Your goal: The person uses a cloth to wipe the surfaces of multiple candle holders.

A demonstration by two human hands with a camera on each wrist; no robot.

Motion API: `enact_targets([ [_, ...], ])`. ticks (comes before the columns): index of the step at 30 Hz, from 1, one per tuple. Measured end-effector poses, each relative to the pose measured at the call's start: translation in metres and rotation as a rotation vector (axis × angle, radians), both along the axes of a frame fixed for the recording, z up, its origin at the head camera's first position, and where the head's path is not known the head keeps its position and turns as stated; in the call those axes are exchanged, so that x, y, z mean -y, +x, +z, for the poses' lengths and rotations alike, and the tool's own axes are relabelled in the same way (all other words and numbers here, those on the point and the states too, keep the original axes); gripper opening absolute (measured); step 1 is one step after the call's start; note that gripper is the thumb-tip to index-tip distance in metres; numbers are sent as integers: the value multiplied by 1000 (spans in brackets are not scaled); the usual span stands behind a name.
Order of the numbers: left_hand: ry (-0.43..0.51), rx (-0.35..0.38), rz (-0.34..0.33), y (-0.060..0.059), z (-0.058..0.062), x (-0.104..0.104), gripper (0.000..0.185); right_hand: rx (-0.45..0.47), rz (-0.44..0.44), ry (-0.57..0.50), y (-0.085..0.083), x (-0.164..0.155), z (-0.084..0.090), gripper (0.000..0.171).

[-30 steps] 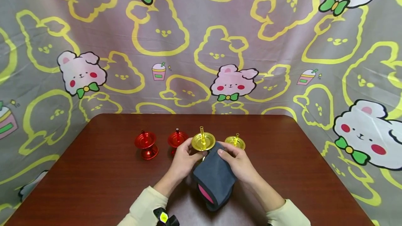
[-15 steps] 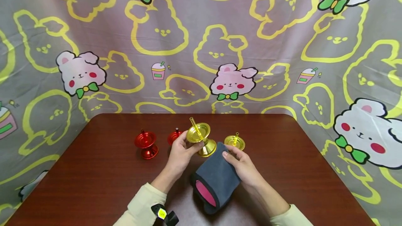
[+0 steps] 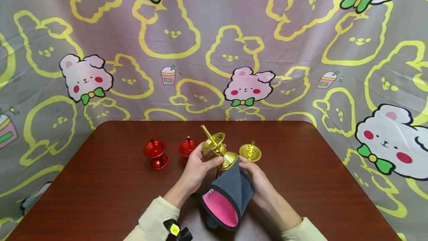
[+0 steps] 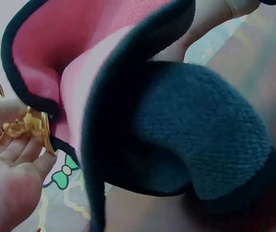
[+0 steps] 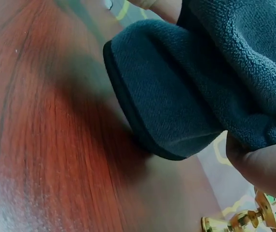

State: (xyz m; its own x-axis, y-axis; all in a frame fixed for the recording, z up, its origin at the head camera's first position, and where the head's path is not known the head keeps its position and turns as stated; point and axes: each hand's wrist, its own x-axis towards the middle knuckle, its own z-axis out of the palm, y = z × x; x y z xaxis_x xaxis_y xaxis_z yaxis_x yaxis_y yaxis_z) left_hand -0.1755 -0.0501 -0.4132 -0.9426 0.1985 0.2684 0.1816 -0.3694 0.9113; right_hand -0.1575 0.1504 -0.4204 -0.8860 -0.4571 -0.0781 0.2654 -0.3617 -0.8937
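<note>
My left hand point(image 3: 194, 172) grips a shiny gold candle holder point(image 3: 228, 160) above the table, its dish and thin stem tipped up to the left and its flared base toward the right. In the right hand point(image 3: 262, 183) is a dark grey cloth with a pink underside point(image 3: 245, 189), its top edge right at the holder's base. The cloth hangs down in folds, its pink side facing me in the head view. From the left wrist, the gold base point(image 4: 44, 130) meets the cloth's black-bound edge. Plush grey cloth point(image 5: 167, 87) fills much of the right wrist view.
Two red candle holders point(image 3: 155, 150) stand at the left on the brown wooden table point(image 3: 100, 181), one partly behind my left hand. A second gold holder point(image 3: 250, 153) stands upright beyond my right hand. A printed curtain point(image 3: 214, 47) hangs behind the table.
The gold holder has tilted from upright to lying over leftward, its base now turned toward the cloth. The cloth has swung round, showing more of its pink side.
</note>
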Motion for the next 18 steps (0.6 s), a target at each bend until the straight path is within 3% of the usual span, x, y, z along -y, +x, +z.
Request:
enact_targets([
  [6,-33,18,-41,1,-4,0,58,-62,31,7,0,3,-3,34],
  [18,12,88,-113,4,-7,-4,62,-58,146,-89,-1,0,-8,24],
])
